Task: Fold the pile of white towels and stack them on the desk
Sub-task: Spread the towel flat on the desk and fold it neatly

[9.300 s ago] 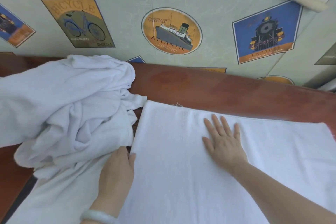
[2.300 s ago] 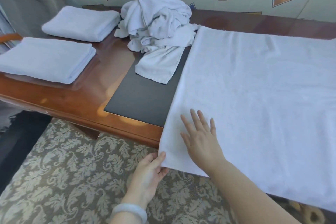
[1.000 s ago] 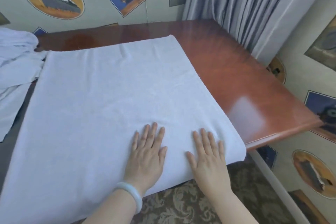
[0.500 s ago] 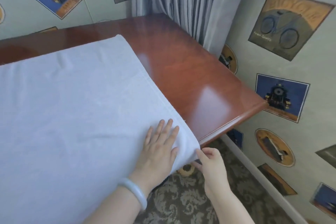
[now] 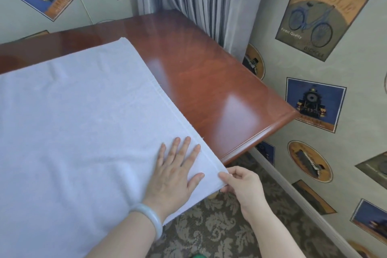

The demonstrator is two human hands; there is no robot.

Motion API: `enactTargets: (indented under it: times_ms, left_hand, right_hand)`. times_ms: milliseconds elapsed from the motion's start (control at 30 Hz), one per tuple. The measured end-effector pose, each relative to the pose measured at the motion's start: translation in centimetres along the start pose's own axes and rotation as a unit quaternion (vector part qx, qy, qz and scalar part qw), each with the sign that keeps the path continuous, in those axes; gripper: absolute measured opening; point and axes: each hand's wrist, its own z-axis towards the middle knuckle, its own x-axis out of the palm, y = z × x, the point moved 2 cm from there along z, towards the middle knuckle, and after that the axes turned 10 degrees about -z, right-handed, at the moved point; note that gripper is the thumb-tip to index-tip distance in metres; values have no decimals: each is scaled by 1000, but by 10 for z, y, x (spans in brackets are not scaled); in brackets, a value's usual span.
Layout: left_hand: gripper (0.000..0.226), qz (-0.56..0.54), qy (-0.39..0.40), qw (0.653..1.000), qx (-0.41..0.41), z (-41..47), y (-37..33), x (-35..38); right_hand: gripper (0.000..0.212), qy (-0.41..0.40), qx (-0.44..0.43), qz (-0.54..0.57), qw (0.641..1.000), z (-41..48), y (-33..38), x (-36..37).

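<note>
White towel (image 5: 83, 121) spread on worktop (image 5: 209, 79), fold not yet made; left hand (image 5: 173, 176) pressing flat on it, right hand (image 5: 245, 182) pinching its corner.

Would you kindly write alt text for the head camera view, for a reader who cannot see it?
A person's left hand presses flat on a white terry towel spread over a glossy reddish-brown wooden desk, while the right hand pinches the towel's near right corner.

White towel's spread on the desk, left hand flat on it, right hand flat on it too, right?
No. In the head view the right hand pinches the near corner of the white towel; the left hand does lie flat on it.
</note>
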Motion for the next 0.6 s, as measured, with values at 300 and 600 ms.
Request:
enactTargets:
  times_ms: [300, 600]
  left_hand:
    - [60, -95, -52, 994, 22, -9, -20, -2]
    - [31, -109, -138, 984, -8, -17, -64, 11]
  right_hand:
    - [28, 17, 2, 173, 985, -18, -20, 9]
    - [12, -28, 7, 188, 982, -20, -18, 21]
